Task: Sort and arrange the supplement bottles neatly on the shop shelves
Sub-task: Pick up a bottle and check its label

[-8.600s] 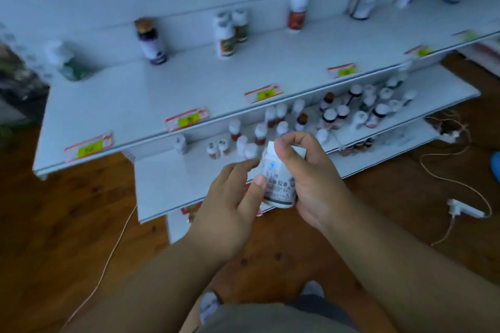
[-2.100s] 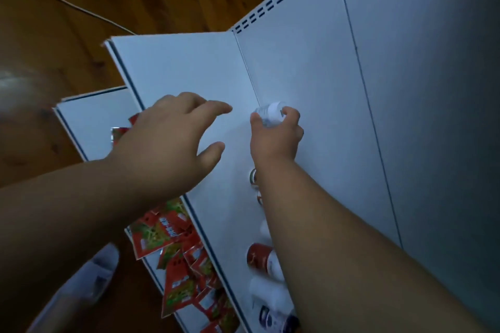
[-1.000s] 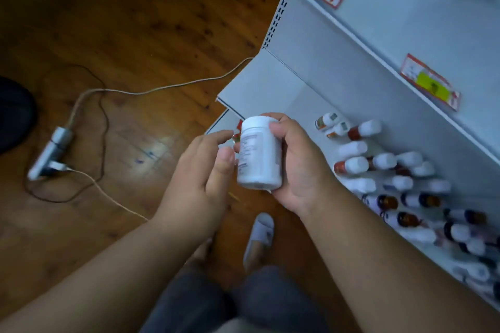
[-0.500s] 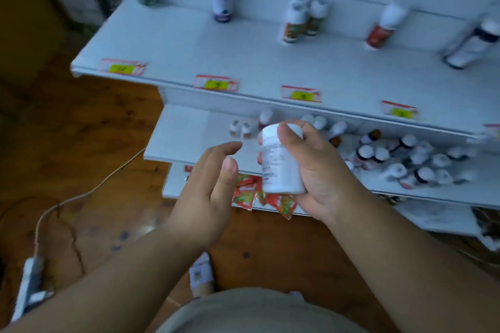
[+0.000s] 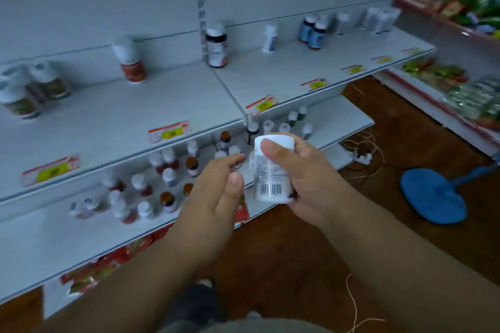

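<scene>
right hand (image 5: 303, 170) gripping a white supplement bottle (image 5: 272, 170), thumb across its printed front and fingers wrapped behind; the bottle is upright, long axis vertical, cap uppermost, barcode low on the label and facing the camera. left hand (image 5: 216, 192) just beside the bottle on its left, fingers relaxed and nearly straight, holding nothing (whether the fingertips touch the label cannot be told). the bottle is carried in the air in front of the lower shelf (image 5: 349, 127), over that shelf's front edge. beyond the bottle, on the lower shelf, an unsorted cluster of small bottles (image 5: 167, 170), white-capped and brown-capped, mostly to the bottle's left. above and beyond it, the upper shelf (image 5: 162, 105) with bottles well apart along its back wall: a red-labelled bottle (image 5: 130, 61) up and to the left, a dark bottle (image 5: 216, 44) almost directly beyond, two blue bottles (image 5: 312, 32) up and to the right. price tags (image 5: 169, 132) line the upper shelf's front lip. judged: the bottle is being read before placing; both shelves lie forward of the right hand, which already holds the bottle upright, so setting it down calls for a forward reach with no turning, the left hand being free to clear a gap.
</scene>
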A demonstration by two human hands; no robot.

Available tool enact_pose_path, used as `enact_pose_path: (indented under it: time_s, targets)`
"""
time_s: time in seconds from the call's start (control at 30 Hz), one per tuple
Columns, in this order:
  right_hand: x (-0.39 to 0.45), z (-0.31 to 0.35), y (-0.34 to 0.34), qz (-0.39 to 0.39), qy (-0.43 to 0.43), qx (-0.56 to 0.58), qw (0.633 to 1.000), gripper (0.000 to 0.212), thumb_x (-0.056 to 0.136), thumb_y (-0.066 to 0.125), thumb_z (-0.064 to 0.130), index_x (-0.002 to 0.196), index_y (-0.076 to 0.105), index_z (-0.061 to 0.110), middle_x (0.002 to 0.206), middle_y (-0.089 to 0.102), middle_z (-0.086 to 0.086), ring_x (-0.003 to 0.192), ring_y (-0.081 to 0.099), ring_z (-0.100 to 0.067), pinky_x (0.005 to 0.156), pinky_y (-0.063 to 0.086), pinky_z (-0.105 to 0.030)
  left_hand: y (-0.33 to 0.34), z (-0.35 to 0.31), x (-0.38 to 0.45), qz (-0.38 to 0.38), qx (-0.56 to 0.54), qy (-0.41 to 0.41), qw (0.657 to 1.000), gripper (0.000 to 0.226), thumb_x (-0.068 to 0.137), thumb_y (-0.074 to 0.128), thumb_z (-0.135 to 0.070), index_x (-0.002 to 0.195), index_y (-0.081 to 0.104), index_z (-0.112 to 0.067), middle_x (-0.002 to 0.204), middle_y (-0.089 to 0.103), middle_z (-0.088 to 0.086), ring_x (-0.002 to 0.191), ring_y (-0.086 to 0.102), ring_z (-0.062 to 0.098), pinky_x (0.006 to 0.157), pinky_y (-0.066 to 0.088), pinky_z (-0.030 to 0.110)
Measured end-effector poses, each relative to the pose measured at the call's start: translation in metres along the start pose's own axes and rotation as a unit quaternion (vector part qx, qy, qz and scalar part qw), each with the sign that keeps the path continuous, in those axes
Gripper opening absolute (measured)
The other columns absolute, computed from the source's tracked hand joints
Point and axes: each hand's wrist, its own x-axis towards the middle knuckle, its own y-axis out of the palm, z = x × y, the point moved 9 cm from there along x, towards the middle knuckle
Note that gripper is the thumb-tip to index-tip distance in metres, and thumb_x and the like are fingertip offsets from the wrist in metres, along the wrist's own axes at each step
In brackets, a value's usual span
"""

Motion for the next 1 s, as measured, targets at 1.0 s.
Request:
enact_pose_path:
  time_s: [1.0]
  targets:
    - [0.082,0.288,-0.492,-0.247,-0.171,-0.136,0.944,0.047,0.069,0.076,0.033,0.109,0.057,0.016,0.1,0.066,-0.008,0.086,0.068,-0.018,0.076,0.06,-0.037,0.427,-0.219,0.355,0.21,0.063,0.197,0.956,0.057,0.091,0.013,-0.071,0.128,0.045,-0.041,0.116,0.049,-0.021,0.109,0.048,0.001,0.091,0.043,0.025]
